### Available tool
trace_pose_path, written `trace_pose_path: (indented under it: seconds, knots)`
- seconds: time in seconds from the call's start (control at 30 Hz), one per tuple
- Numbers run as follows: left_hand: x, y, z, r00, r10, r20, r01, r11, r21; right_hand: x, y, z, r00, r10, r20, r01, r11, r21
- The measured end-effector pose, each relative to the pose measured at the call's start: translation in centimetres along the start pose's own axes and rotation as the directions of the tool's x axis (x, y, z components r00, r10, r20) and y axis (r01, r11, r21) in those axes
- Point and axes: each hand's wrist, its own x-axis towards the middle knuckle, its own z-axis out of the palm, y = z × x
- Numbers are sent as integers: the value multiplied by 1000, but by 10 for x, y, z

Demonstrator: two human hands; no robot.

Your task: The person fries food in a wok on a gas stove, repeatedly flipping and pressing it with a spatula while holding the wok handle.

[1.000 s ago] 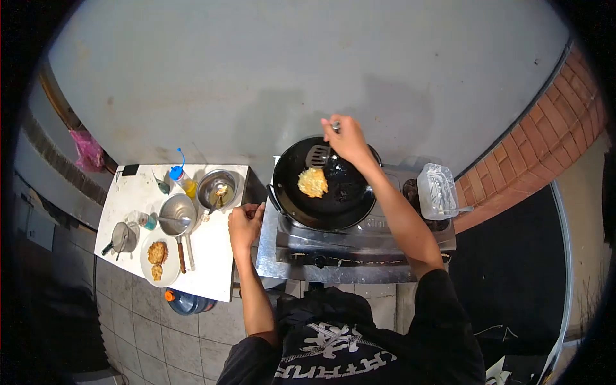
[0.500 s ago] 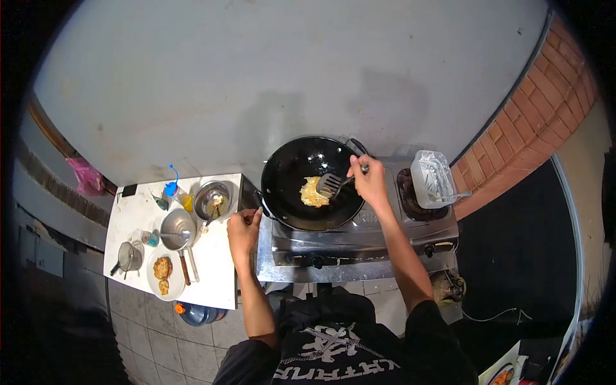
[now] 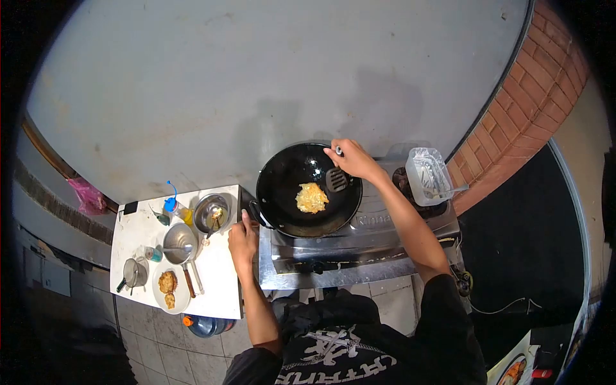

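A black wok (image 3: 289, 215) rests on the stove, with a flat golden piece of fried egg (image 3: 312, 197) in it. My right hand (image 3: 351, 159) grips the handle of a black slotted spatula (image 3: 335, 180), whose blade hangs over the wok's right side, apart from the egg. Beside the wok's left handle (image 3: 258, 213), at the white table's right edge, is my left hand (image 3: 243, 242). Its fingers are bent together near the handle; whether they hold anything is too small to tell.
On the white table (image 3: 221, 298) are a metal bowl (image 3: 204, 208), a saucepan (image 3: 176, 237), a strainer (image 3: 131, 273), an oil bottle (image 3: 183, 212) and a plate (image 3: 181, 301) with fried pieces. A plastic container (image 3: 423, 170) stands at the stove's right. A water jug (image 3: 205, 325) is below.
My right hand has moved up and left, and the spatula blade has left the egg and turned more upright. The camera view has shifted slightly.
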Motion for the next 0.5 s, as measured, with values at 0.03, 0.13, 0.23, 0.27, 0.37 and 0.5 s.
trace_pose_path:
  seconds: [0.03, 0.13, 0.23, 0.27, 0.37, 0.5]
  knots:
    - [0, 4, -5, 996, -67, 57, 65, 998, 23, 4, 6, 4, 998, 22, 66, -26, 998, 59]
    - [1, -5, -6, 992, -114, 52, 114, 993, 12, 1, 19, 11, 997, 24, 69, -36, 984, 177]
    - [5, -18, -4, 995, -95, -10, 95, 995, -25, -12, 22, 17, 991, 108, 85, -129, 940, 316]
    - [6, -21, -4, 996, -92, -13, 91, 995, -26, -17, 22, 20, 983, 167, 82, -186, 898, 400]
    - [6, -14, -8, 998, -53, 12, 54, 998, -25, -33, 26, 36, 970, 238, 45, -222, 800, 557]
    - [7, -6, -7, 996, 74, 48, -72, 997, -38, -56, 14, 58, 954, 292, -71, -172, 724, 668]
